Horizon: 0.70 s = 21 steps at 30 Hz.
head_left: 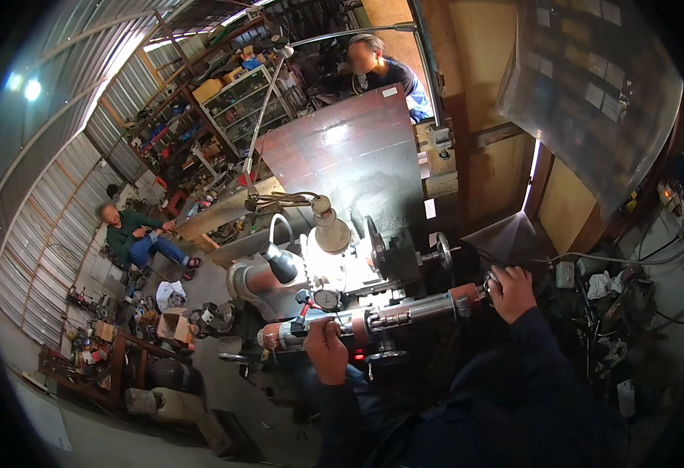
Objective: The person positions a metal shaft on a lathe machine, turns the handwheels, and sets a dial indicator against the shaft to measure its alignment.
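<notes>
Your left hand (pixel 326 349) wraps its fingers closed around the metal shaft (pixel 393 316) near its left end; your right hand (pixel 511 290) grips the right end. The shaft's long axis runs left to right across the lathe (pixel 393 257), under the lit work lamp (pixel 331 231); open room lies below, toward you.
</notes>
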Tool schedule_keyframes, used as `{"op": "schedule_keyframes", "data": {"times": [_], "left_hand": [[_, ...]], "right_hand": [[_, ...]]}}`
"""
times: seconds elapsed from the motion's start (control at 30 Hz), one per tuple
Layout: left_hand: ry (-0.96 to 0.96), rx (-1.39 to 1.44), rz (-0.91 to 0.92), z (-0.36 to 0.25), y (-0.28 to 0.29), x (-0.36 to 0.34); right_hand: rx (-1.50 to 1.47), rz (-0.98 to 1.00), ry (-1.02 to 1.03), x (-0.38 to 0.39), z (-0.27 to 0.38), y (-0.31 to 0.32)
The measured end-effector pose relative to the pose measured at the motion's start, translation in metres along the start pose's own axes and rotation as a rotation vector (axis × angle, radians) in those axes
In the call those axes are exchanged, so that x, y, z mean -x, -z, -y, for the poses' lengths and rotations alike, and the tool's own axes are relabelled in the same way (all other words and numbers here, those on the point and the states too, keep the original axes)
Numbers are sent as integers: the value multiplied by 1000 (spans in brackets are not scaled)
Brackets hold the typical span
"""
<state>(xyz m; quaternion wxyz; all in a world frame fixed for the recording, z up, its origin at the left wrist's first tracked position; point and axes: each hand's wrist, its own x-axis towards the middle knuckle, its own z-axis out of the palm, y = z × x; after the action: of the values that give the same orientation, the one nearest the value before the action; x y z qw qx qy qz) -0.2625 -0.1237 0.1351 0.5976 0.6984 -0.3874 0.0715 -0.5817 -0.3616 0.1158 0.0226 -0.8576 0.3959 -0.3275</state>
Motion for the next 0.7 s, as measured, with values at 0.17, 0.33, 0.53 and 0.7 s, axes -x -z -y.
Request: {"op": "schedule_keyframes", "data": {"times": [0.17, 0.33, 0.53, 0.7], "left_hand": [[-95, 39, 193, 5, 17, -18], [-214, 33, 457, 3, 31, -36], [-222, 89, 599, 16, 36, -45], [25, 504, 383, 35, 27, -19]], "right_hand": [[-33, 137, -14, -9, -3, -1], [-166, 150, 8, -8, -9, 10], [-511, 161, -248, -3, -35, 21], [-551, 48, -502, 31, -86, 5]]}}
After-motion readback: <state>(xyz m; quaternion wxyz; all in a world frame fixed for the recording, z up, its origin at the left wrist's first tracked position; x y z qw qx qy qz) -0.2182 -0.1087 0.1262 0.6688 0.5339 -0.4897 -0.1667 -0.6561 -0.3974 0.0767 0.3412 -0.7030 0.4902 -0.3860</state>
